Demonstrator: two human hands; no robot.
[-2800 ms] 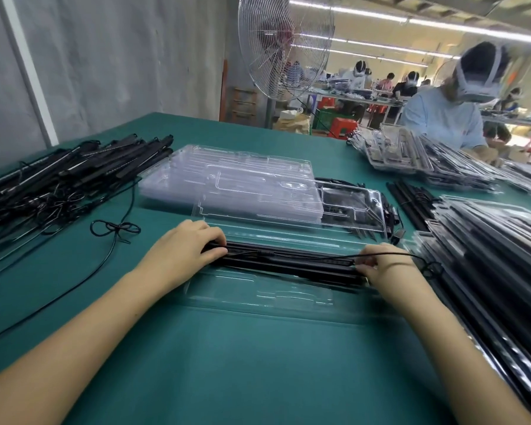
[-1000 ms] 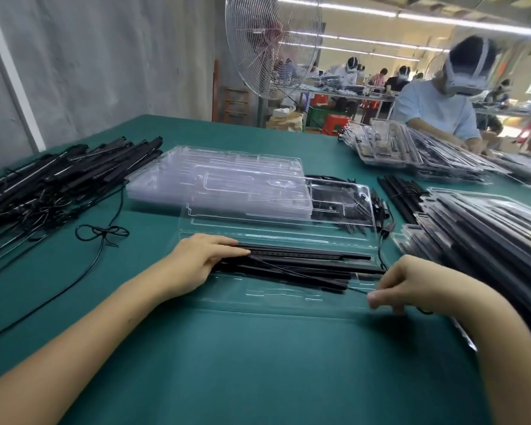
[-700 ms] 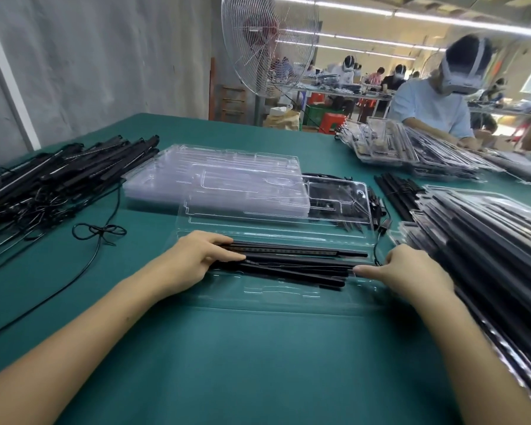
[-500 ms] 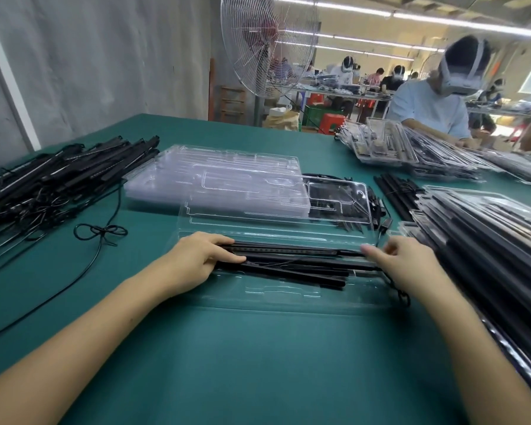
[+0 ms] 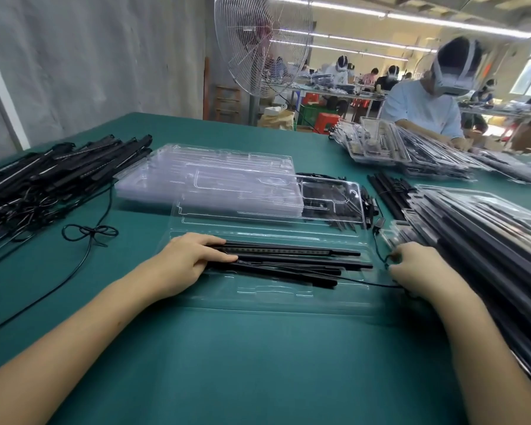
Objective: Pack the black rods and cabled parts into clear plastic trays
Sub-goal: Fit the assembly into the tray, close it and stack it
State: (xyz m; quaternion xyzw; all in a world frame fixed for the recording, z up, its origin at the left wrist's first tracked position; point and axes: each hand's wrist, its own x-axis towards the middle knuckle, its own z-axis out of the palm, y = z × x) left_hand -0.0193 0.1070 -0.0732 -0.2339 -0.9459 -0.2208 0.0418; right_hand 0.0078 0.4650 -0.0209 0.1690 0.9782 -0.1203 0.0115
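Observation:
An open clear plastic tray [image 5: 276,297] lies on the green table in front of me. Several black rods [image 5: 292,259] lie lengthwise in it. My left hand [image 5: 190,259] holds their left ends, fingers over the top and thumb along the side. My right hand [image 5: 417,266] is at the tray's right end and pinches a thin black cable [image 5: 377,246] that runs from the rods. The fingertips of my right hand are partly hidden.
A stack of empty clear trays [image 5: 215,182] sits behind the open one. Loose black rods and cables [image 5: 43,182] are heaped at the left. Filled trays [image 5: 485,228] are stacked at the right. A person [image 5: 426,105] works across the table beside a standing fan [image 5: 258,47].
My right hand left the rods' right ends, drew back to the tray's right edge and now pinches the cable. My left hand has stayed on the rods' left ends.

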